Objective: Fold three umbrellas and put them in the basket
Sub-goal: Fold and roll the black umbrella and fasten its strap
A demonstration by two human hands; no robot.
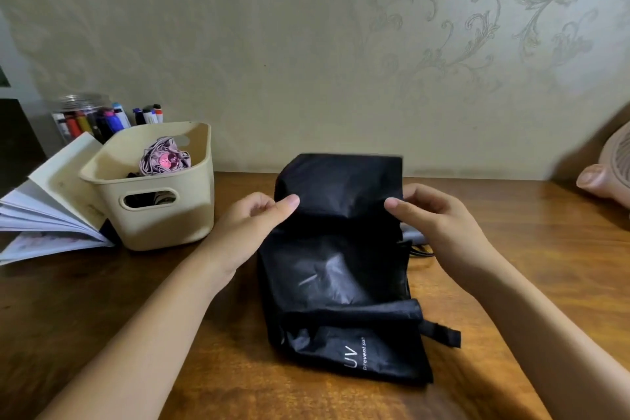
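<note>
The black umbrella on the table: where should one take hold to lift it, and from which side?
Take the black umbrella around its middle, from above, the grip spanning its width. It lies flat on the table with loose fabric, so lifting by one flap or the strap would likely let it sag open. The left hand and right hand pinch its far fold from either side.

One head-worn wide-angle cam, facing forward and down over the table toward the wall. Close in: black umbrella sits mid-frame.
</note>
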